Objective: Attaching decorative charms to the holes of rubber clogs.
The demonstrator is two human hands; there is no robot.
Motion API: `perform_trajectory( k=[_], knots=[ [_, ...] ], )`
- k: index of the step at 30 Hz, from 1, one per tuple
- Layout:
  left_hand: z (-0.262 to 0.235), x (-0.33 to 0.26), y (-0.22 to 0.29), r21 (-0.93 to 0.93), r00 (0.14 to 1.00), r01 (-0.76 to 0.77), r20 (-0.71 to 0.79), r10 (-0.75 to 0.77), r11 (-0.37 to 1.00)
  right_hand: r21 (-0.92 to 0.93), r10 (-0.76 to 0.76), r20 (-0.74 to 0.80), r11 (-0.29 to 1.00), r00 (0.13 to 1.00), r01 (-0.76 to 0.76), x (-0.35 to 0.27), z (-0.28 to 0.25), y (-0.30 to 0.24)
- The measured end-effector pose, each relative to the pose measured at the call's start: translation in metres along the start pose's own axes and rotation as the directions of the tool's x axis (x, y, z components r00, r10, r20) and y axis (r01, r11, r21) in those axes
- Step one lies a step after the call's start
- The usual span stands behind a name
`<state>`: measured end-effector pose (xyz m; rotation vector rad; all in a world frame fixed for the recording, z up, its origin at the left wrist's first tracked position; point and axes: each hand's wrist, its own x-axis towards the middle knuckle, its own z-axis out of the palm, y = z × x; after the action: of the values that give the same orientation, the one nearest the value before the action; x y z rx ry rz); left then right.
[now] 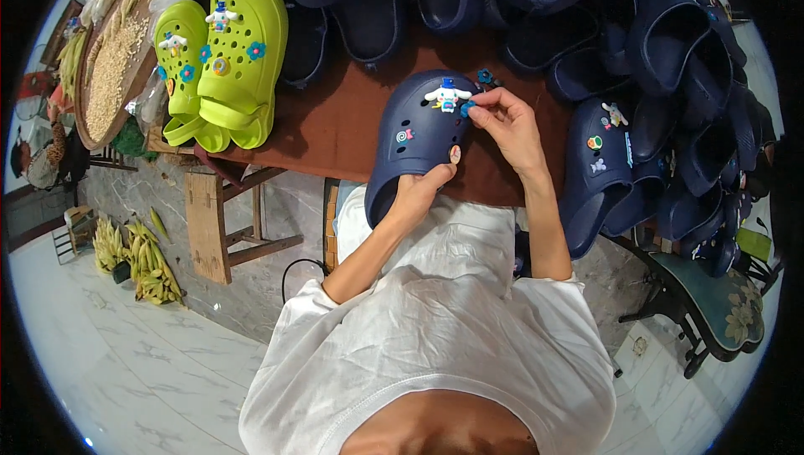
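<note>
Resting at the centre of the frame on a brown table [335, 133], a dark blue clog [414, 141] is steadied at its heel by the left hand [419, 191], the thumb clenched against its side. A small blue flower charm [466, 108] is pinched between the fingertips of the right hand [507, 124] and held against the holes on the upper, just beside a white cartoon charm [446, 95] already seated there. A round striped charm [405, 134] sits lower on the upper. For a clean fit, the charm's peg would best be lined up squarely over one hole and pressed straight while the clog is kept from sliding.

At upper left a pair of lime green clogs [222, 57] carries several charms. More dark blue clogs [662, 95] are heaped along the top and right of the frame, one with charms. At far upper left a flat woven tray [84, 112] is filled with pale grain [113, 70]. Bananas [138, 258] lie on the floor at lower left.
</note>
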<state>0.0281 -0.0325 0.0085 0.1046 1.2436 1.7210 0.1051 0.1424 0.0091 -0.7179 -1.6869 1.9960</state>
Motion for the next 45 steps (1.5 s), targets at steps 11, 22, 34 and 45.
perform_trajectory(
  k=[11, 22, 34, 45],
  knots=[
    [-0.006, -0.005, -0.005, 0.313, 0.994, -0.102, 0.058, 0.088, 0.944, 0.148, 0.142, 0.017, 0.979, 0.99, -0.143, -0.005, 0.002, 0.002],
    [-0.01, -0.007, 0.009, 0.302, 0.995, -0.084, 0.069, 0.066, 0.95, 0.079, 0.117, -0.046, 0.99, 0.992, -0.113, -0.003, 0.0, 0.007],
    [-0.009, -0.009, 0.011, 0.374, 0.992, -0.116, 0.083, 0.091, 0.92, 0.183, 0.133, 0.084, 0.972, 0.988, -0.146, 0.0, 0.008, 0.004],
    [-0.007, -0.011, 0.012, 0.331, 0.994, -0.099, 0.074, 0.078, 0.939, 0.17, 0.04, 0.011, 0.985, 0.999, -0.042, 0.003, 0.014, 0.016]
  ],
)
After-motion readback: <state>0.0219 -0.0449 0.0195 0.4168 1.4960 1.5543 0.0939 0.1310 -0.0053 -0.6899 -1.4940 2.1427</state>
